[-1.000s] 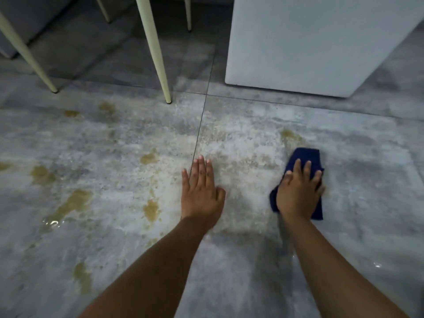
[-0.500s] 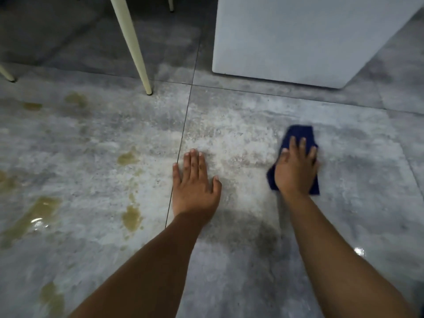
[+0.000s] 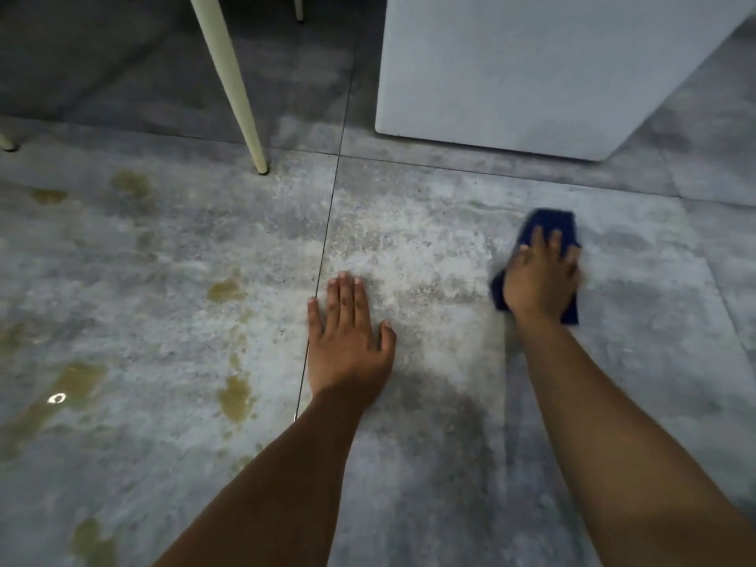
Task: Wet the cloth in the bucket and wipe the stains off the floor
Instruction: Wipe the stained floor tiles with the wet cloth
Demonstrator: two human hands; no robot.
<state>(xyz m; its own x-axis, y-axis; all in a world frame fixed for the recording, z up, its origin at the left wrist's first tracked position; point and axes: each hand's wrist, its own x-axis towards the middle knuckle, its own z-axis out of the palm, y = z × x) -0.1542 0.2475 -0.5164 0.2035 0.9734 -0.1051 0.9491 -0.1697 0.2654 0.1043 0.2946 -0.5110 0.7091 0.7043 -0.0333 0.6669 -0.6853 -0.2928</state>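
My right hand (image 3: 540, 280) presses a dark blue cloth (image 3: 552, 225) flat against the grey tiled floor (image 3: 429, 464), at the right of the view. The cloth shows above my fingers and at both sides of my palm. My left hand (image 3: 347, 341) lies flat on the floor beside a tile joint, fingers together, holding nothing. Yellowish-brown stains (image 3: 235, 396) dot the floor to the left, with another patch (image 3: 227, 290) above and a wet, shiny one (image 3: 61, 394) at the far left. The bucket is out of sight.
A white cabinet or appliance base (image 3: 552, 67) stands at the back right. A cream chair leg (image 3: 233, 83) comes down to the floor at the back, left of centre, with another leg tip (image 3: 6, 141) at the left edge.
My right hand has slid the cloth forward and to the right over the spot where a stain was a second ago. The left hand stays planted. The camera shifted slightly.
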